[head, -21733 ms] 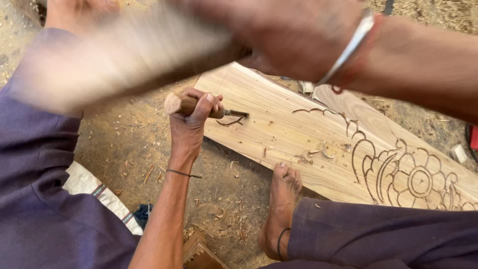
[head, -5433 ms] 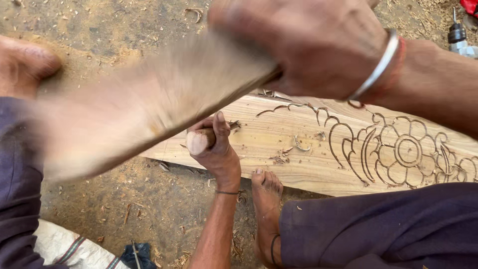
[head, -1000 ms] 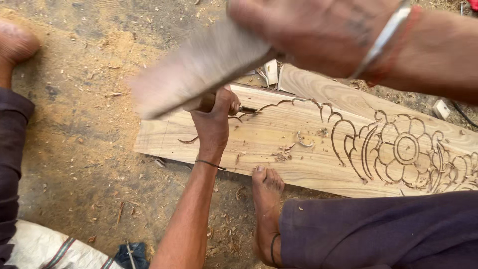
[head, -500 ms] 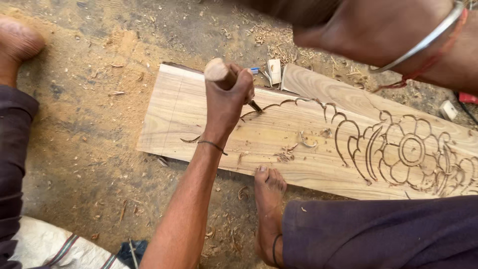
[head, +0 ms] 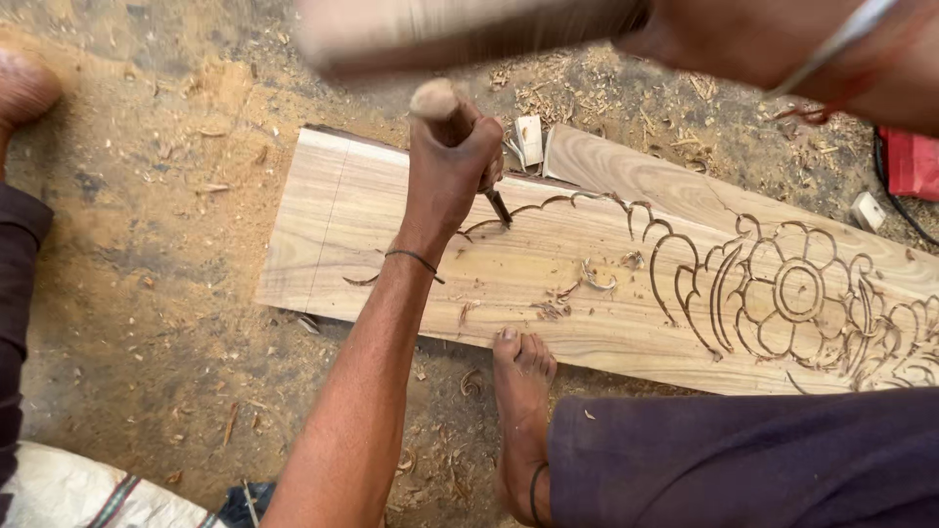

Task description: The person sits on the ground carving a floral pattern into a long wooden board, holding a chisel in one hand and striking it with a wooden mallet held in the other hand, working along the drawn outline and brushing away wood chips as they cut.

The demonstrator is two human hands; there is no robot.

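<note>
My left hand (head: 448, 171) grips a wooden-handled chisel (head: 437, 101), its blade tip (head: 500, 208) set in a carved curve on the pale wooden plank (head: 323, 225). My right hand (head: 773, 49), with a metal bangle at the wrist, holds a blurred wooden mallet (head: 460, 34) just above the chisel's handle end. A flower and scroll pattern (head: 797, 293) is cut into the plank's right part. My right foot (head: 521, 411) rests against the plank's near edge.
Wood chips and sawdust cover the dirt floor around the plank. A second plank (head: 665, 181) lies behind the first. A small wooden block (head: 529, 140) sits at the far edge. A red object (head: 912, 161) and a small white piece (head: 867, 210) lie at far right.
The mallet has swung back down into view over the chisel. My left hand and the chisel stay at the same curve on the plank.
</note>
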